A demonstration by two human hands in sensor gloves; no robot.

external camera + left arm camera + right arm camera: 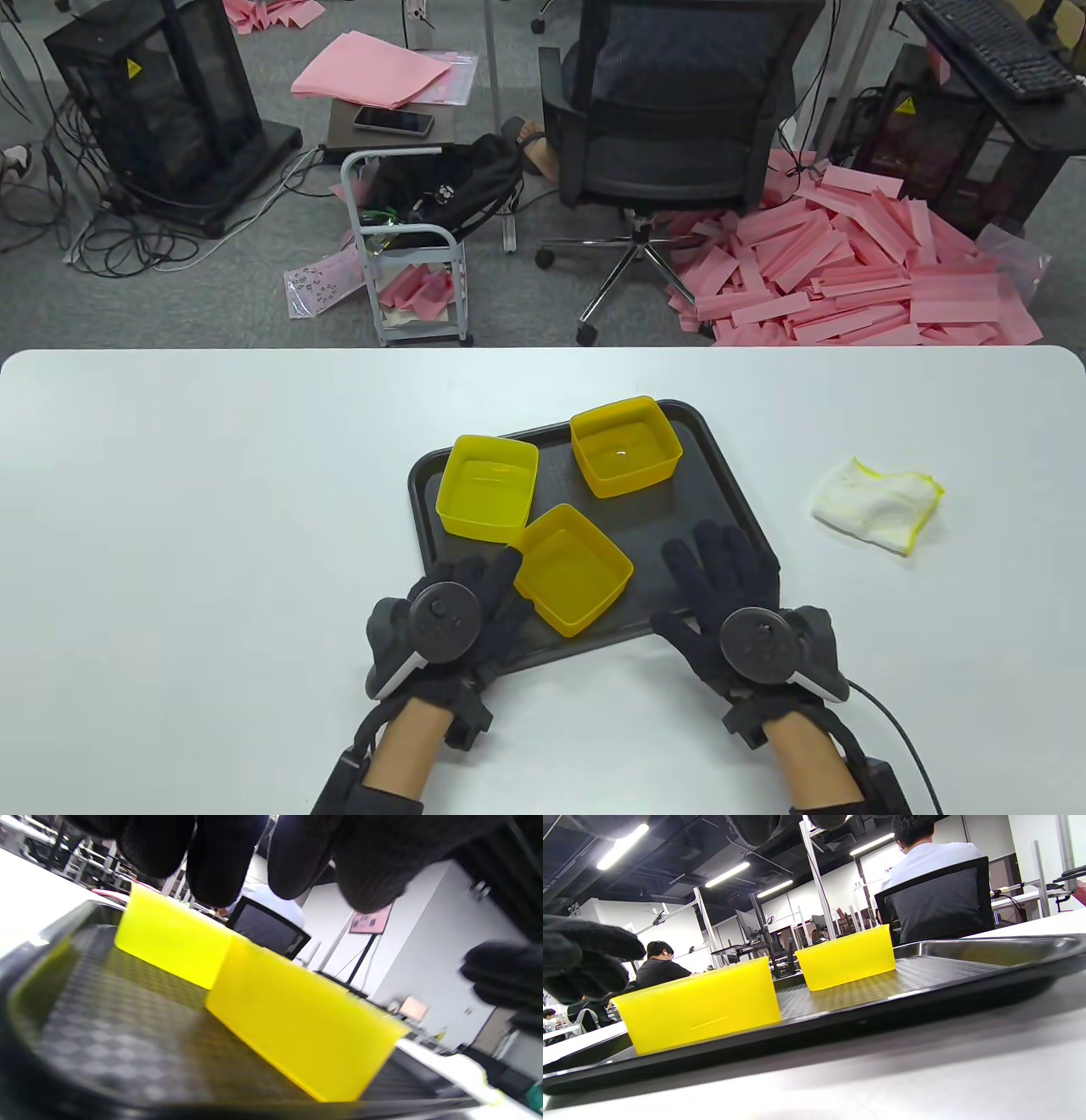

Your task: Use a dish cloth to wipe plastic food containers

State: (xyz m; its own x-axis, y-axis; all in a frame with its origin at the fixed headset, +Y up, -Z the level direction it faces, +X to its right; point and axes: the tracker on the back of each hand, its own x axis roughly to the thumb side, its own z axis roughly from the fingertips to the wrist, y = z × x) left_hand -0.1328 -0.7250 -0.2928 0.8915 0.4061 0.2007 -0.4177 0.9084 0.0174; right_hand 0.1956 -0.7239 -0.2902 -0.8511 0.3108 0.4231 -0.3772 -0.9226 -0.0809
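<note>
Three empty yellow plastic containers stand on a black tray (730, 509): one at the front (573, 567), one at the left (488, 486), one at the back (624, 446). A white dish cloth with a yellow hem (878, 501) lies crumpled on the table to the right of the tray. My left hand (484, 586) is open over the tray's front left corner, its fingers (220, 857) just left of the front container (305, 1027). My right hand (713, 569) is open, fingers spread over the tray's front right part, holding nothing.
The white table (212, 509) has its far edge just beyond the tray. Past it on the floor are an office chair (670, 102), a small cart (407, 238) and a pile of pink strips (848, 272).
</note>
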